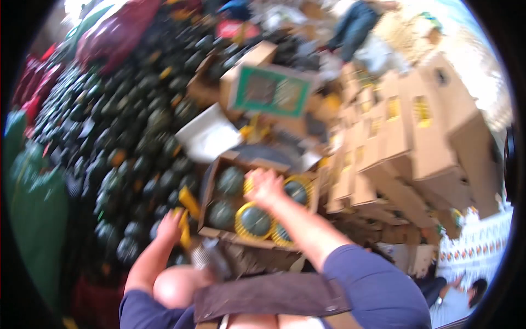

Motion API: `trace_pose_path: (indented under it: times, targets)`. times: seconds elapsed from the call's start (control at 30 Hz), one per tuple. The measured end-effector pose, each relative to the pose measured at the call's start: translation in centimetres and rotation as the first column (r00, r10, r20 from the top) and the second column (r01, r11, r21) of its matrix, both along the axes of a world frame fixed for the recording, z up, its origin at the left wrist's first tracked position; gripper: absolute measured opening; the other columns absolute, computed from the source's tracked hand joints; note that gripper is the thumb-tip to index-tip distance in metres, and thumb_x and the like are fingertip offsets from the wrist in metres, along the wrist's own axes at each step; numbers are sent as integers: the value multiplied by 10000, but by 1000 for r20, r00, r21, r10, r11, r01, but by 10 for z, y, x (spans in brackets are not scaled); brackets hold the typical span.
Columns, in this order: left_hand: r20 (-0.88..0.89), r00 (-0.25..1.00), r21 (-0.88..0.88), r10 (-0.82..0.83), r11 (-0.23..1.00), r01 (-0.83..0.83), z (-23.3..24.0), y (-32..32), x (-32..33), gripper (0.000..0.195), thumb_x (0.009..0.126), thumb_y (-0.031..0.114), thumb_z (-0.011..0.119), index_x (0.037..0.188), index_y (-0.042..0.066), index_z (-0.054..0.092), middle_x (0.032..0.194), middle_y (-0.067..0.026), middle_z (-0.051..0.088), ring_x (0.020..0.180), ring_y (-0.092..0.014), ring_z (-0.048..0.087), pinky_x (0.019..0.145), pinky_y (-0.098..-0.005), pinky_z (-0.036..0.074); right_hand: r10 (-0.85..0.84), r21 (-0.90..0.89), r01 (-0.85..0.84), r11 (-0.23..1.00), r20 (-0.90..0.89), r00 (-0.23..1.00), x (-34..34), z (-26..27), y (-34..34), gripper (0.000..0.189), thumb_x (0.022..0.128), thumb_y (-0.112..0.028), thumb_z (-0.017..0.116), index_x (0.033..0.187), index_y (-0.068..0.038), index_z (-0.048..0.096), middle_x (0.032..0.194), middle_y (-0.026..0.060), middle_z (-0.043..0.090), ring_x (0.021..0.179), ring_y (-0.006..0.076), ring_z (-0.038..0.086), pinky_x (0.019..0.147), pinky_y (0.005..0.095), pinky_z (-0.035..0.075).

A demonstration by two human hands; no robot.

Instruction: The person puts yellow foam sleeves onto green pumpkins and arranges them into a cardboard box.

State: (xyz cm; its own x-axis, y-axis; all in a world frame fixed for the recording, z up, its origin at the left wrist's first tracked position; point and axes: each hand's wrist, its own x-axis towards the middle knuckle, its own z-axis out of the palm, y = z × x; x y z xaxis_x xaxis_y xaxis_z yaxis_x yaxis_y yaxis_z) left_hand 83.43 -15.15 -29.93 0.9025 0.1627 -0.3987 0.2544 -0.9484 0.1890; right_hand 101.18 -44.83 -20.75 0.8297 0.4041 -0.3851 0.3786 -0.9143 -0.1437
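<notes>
Before me stands an open cardboard box (230, 238) holding several dark green squashes. Two on its left side are bare, such as the upper squash (231, 181); others wear yellow foam nets, like the netted squash (255, 221) at the front. My right hand (265, 187) reaches into the box's back middle, over a squash with a bit of yellow net showing; its grip is blurred. Left of the box, my left hand (170, 226) holds a yellow foam net (184, 230). Another yellow piece (189, 202) lies just above it.
A large heap of squashes (144, 135) spreads to the left, with green (37, 205) and red sacks beside it. Stacked cardboard boxes (386, 135) stand at right. A green-printed box (271, 90) and a white sheet (209, 133) lie beyond. People are at top right and bottom right.
</notes>
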Motion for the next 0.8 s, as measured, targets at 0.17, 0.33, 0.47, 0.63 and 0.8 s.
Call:
trace_pose_path:
  times: [0.17,0.33,0.47,0.63,0.8]
  targets:
    - [-17,993,-6,114,993,-114,10,-25,9,571,672,395,721,1100,92,495,1047,-137,543,962,-306,555,784,-392,481,-20,-133,40,990,149,989,-5,-15,-5,666,763,-482,578,1333,-206,370,1399,88,319,1260,334,300,949,517,330]
    - [-4,984,32,177,984,-177,-18,5,5,454,710,326,685,1048,78,510,1002,-161,577,895,-330,588,747,-413,490,-81,-191,94,977,75,994,-6,-4,7,705,779,-512,557,1367,-204,320,1420,97,279,1275,336,287,959,508,333]
    - [351,919,-308,176,949,-64,42,15,7,216,718,146,672,874,41,565,844,-140,593,754,-296,593,663,-384,481,-79,-3,79,997,-21,997,-8,7,-1,739,764,-513,592,1372,-203,310,1435,120,236,1302,332,243,995,523,295]
    - [161,962,-889,221,456,44,183,-27,23,173,791,100,664,915,7,587,791,-30,522,701,-132,518,647,-265,447,444,907,17,422,-222,868,-78,97,40,703,772,-221,687,1361,-150,309,1265,142,443,1187,225,413,992,377,342]
    - [597,784,-767,172,409,495,257,-75,27,61,824,48,592,865,10,568,916,-50,528,825,-143,509,745,-257,427,529,863,377,337,-504,683,-100,143,21,330,827,-184,617,1107,-85,475,889,-4,559,748,72,539,591,230,468]
